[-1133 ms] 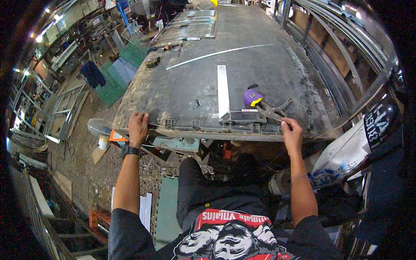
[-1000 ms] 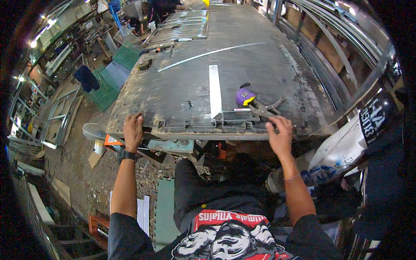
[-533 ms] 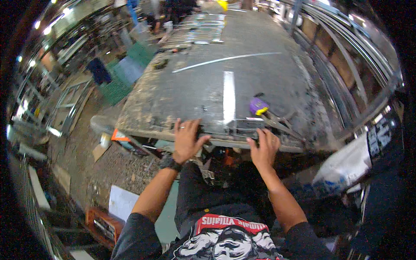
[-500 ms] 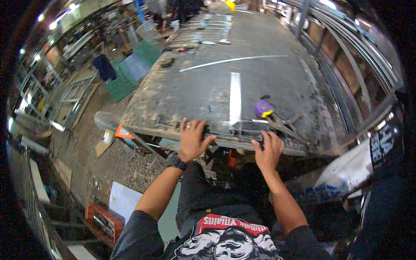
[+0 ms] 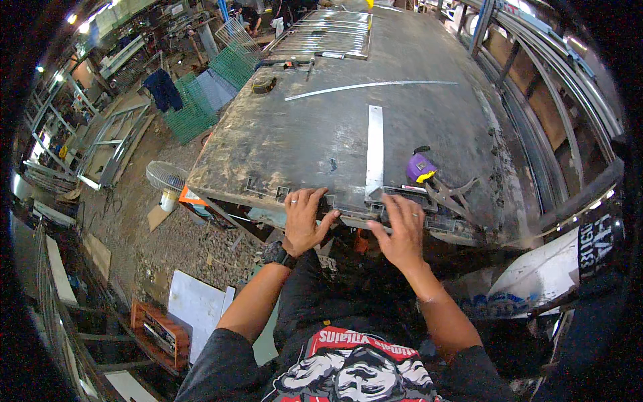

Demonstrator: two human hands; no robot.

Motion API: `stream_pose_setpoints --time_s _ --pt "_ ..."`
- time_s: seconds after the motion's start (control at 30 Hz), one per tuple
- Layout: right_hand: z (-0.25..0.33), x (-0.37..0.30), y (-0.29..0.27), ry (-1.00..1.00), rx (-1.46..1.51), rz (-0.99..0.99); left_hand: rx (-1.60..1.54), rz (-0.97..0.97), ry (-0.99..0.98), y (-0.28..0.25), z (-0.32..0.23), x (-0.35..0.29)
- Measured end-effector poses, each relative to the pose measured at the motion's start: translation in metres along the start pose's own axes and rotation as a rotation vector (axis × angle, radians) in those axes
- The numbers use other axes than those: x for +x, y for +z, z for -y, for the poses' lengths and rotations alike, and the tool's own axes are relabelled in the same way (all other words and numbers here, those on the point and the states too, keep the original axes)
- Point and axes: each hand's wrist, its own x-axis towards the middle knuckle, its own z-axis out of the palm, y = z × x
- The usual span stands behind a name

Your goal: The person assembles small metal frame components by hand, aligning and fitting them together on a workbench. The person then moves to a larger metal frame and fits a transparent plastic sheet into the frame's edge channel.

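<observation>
Worktop: from where I stand, a long, dark, scuffed worktop (image 5: 315, 127), with both hands at its near edge, a short gap between them.
Bracketed rail: a thin metal rail with small square brackets (image 5: 280, 194) lies along that near edge, some of it running left of the left hand, the rest partly hidden by the fingers.
Left hand: the left hand (image 5: 306, 222) lies over the near edge, fingertips at the rail, thumb set wide of the fingers; I can't tell whether it presses on the metal.
Right hand: the right hand (image 5: 400, 231) is spread wide, thumb and fingers well apart, over the same edge; whether it touches the rail I can't make out.
Silver strip: a flat silver strip (image 5: 375, 147) runs from just beyond the right fingertips toward the worktop's middle.
Pliers: grey locking pliers (image 5: 447, 195) lie right of that hand, toward the near right corner, next to a purple-and-yellow tape measure (image 5: 420, 167).
</observation>
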Motion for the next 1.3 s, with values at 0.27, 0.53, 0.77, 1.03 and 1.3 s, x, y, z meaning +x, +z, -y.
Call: stream_pose_setpoints --time_s 0.27,0.53,0.77,1.03,1.3 --pt "0.017 0.002 0.042 -0.052 0.015 -0.022 -0.031 -0.031 0.024 -0.003 0.009 -0.007" --pt "0.016 0.006 0.037 -0.183 -0.054 -0.112 0.014 -0.052 0.073 -0.017 -0.008 -0.004" --pt "0.042 0.01 0.001 -0.246 -0.051 -0.145 0.079 -0.12 0.066 -0.046 -0.034 -0.002" --pt "0.056 0.007 -0.029 -0.204 0.126 -0.002 0.153 -0.051 0.097 -0.072 -0.058 -0.005" --pt "0.039 -0.009 -0.054 -0.292 0.053 -0.046 0.214 -0.067 0.144 -0.087 -0.086 -0.01"
